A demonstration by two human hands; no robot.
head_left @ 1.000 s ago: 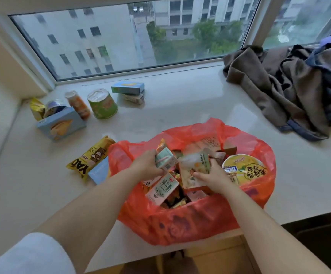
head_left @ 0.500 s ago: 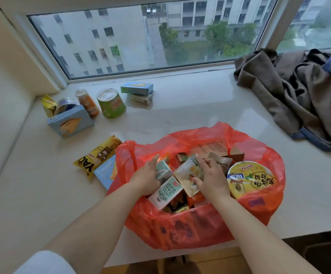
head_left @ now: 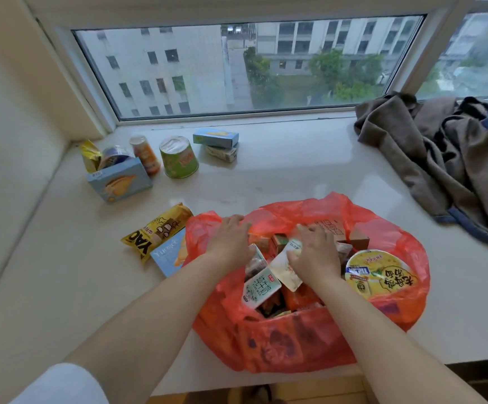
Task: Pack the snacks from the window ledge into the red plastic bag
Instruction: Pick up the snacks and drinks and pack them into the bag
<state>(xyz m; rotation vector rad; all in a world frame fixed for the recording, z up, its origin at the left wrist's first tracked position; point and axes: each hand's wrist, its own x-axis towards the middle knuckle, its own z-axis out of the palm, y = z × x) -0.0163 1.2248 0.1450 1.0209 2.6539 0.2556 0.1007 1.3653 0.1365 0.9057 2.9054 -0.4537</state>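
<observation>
Pale stone window ledge point(head_left: 295, 176) under a wide window point(head_left: 237, 65), grey buildings and trees beyond the glass. Near the middle, slumped open on the ledge: red plastic bag point(head_left: 280, 345), crammed with snacks. Inside at the right, a yellow-lidded instant noodle bowl point(head_left: 379, 275), tilted toward the near side; at the centre, a white and green milk carton point(head_left: 261, 287) lying slantwise among small packets.

Left hand point(head_left: 231, 243) laid palm-down on the far left rim of the bag, fingers point(head_left: 234, 221) fairly straight and spread over the red plastic, gripping nothing that can be seen. Right hand point(head_left: 314, 252) down among the contents, fingers curled onto a pale pouch point(head_left: 285, 266), thumb against its edge; grasp looks light, and how firm cannot be told.

Still out on the ledge, left of the bag: yellow wrapper point(head_left: 158, 231) and a light blue packet point(head_left: 168, 255), the blue one partly tucked under the bag's edge. Farther off, near the left corner: blue box point(head_left: 120, 183) with crumpled packets behind, orange bottle point(head_left: 145, 154), green cup point(head_left: 178, 157), and two small stacked boxes point(head_left: 218, 142). Far right: heap of brown and blue clothes point(head_left: 446, 158).
</observation>
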